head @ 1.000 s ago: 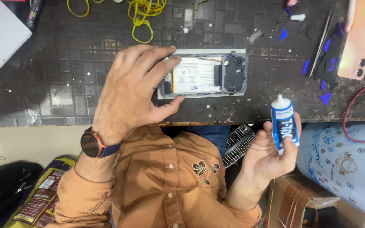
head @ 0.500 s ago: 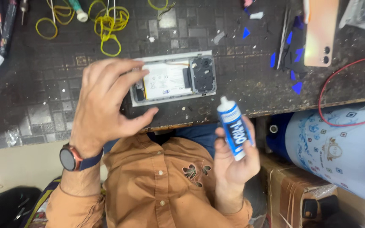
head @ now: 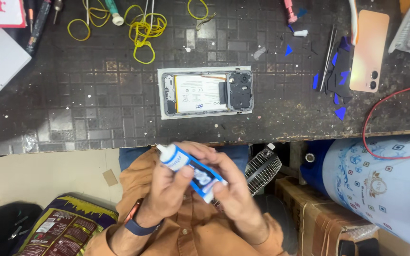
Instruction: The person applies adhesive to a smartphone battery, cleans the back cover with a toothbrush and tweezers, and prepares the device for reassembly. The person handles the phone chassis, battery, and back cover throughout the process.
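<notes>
Glossy plastic glue tube (head: 191, 169); rough, matt, worn mat (head: 96, 104).

Blue-and-white glue tube (head: 191, 171), orange shirt (head: 186, 227), yellow rubber bands (head: 143, 29), peach phone back cover (head: 369, 51), dark chequered mat (head: 96, 104)

Evenly lit from overhead, bright without harsh shadows. Sharp across the dark desk (head: 72, 118) and opened phone (head: 206, 92). Motion-blurred at both hands (head: 205, 185) and the blue-and-white tube (head: 191, 169). Faint glare on the phone's battery; slightly softer toward corners.
</notes>
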